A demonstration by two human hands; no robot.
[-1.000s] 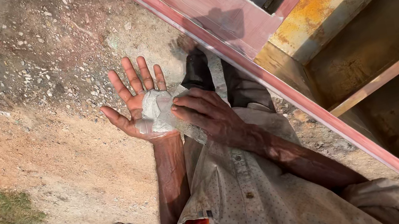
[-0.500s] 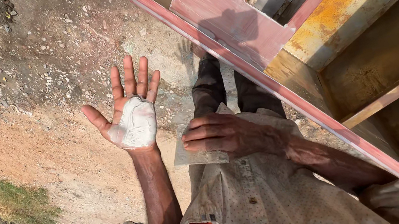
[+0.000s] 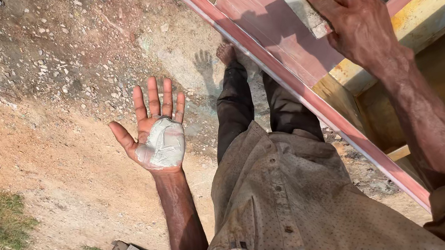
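A big red-primed metal frame [image 3: 275, 42] with yellowed panels runs across the dirt ground [image 3: 44, 83]. The right hand [image 3: 352, 13] has its grip closed on a flat grey scraper pad [image 3: 299, 4], pressed against the frame's red face. The left hand [image 3: 153, 128] is spread wide, palm up, carrying a lump of grey putty [image 3: 164, 144]. Done well, I'd say: firm, even strokes, pad flat, putty kept level.
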